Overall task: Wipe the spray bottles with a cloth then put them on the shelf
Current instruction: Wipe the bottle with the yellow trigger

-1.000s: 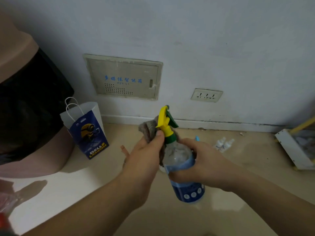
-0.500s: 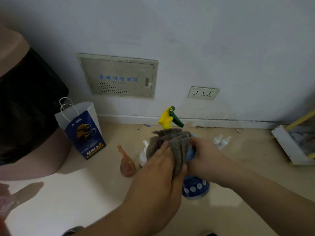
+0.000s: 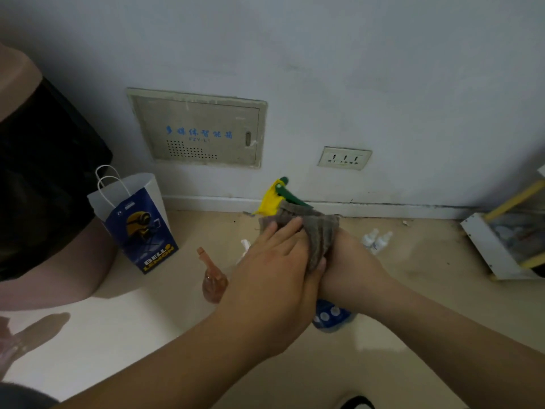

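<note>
A spray bottle with a yellow-and-green trigger head (image 3: 275,197) and a blue dotted base (image 3: 330,315) is held upright above the floor. My right hand (image 3: 352,270) grips its body from the right, and most of the bottle is hidden. My left hand (image 3: 274,270) presses a grey-brown cloth (image 3: 312,228) over the bottle's neck and shoulder. On the floor stand a small orange spray bottle (image 3: 213,280), a white bottle (image 3: 244,246) partly hidden behind my left hand, and two small white bottles (image 3: 376,239). The white shelf (image 3: 486,246) with yellow rails sits at the right edge.
A blue and white paper bag (image 3: 138,219) stands on the floor at left, next to another person's leg (image 3: 53,261) in dark shorts. The wall behind carries a beige panel box (image 3: 200,128) and a socket (image 3: 343,157).
My left hand slid the cloth from the trigger head down over the bottle's neck and body. The bottle's trigger head now tips further to the left.
</note>
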Tool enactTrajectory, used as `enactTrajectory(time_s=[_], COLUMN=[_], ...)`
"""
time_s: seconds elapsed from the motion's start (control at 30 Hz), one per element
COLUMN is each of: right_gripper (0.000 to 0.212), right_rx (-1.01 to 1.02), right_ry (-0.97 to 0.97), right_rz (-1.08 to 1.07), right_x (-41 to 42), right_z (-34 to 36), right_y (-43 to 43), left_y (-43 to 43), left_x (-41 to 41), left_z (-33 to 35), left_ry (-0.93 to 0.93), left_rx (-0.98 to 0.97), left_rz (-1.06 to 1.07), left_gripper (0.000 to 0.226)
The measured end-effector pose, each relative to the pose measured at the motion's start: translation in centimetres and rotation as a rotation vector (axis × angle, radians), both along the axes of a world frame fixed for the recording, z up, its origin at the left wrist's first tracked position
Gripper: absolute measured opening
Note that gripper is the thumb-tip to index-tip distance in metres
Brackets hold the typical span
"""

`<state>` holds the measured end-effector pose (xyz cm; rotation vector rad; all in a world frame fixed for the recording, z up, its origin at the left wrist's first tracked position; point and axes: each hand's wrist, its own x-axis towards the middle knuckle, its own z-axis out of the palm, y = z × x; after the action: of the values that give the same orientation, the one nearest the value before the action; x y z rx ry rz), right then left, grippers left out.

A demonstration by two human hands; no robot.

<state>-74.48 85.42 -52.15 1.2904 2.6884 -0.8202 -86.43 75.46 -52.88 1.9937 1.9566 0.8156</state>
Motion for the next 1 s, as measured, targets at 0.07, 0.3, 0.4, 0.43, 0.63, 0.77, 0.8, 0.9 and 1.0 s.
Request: enactTrajectory(time_s=[0.07,0.3,0.4,0.43,0.63,0.77,0.8,0.9,1.0], right_gripper=[0.039,0.091,0.081,0.078,0.058,0.054,0.052,0.043,0.04], right_rx=[-0.037,-0.643,-0.84,-0.884,-0.964,-0.844,-0.777,-0.626,-0.452], right_ry=[0.045,0.661,0.751,0.767,0.76,0.776,0.762,0.684,0.653], right_rz=[-0.054,-0.457,-0.348,-0.323,-0.266,-0.335,-0.362,-0.338,-0.318], right_x=[0.4,2.1,1.5,1.4,1.3,1.6,1.6,1.3,1.0], right_z=[0.4,1.0,1.0,0.9,0.5,0.7,0.7,0.6,1.0], right_y=[1.1,2.6,2.0,1.8,1.1,1.8,1.9,1.5,1.4], left_y=[-0.9,0.3,0.7,0.9,1.5,1.6,1.6,1.5,1.4], left_x=[0.0,-3.3,-2.7,-2.4,-3.3,-3.8,-3.8,-3.6,-3.5], left_z=[-0.6,-0.5,0.5,0.7,1.4,1.2,0.8,0.2,0.0], left_ry=[-0.166,-1.337,-1.436,-1.447,-1.454,-1.309,-1.286,-1.253,-1.151], left_rx=[0.012,-0.329,-0.258,-0.258,-0.359,-0.322,-0.328,-0.271,-0.187], left_rz=[0.012,0.633,0.411,0.347,0.128,0.025,0.03,0.113,0.15], left_gripper=[0.046,0.015,0.024,0.028,0.046,0.048,0.053,0.054,0.053])
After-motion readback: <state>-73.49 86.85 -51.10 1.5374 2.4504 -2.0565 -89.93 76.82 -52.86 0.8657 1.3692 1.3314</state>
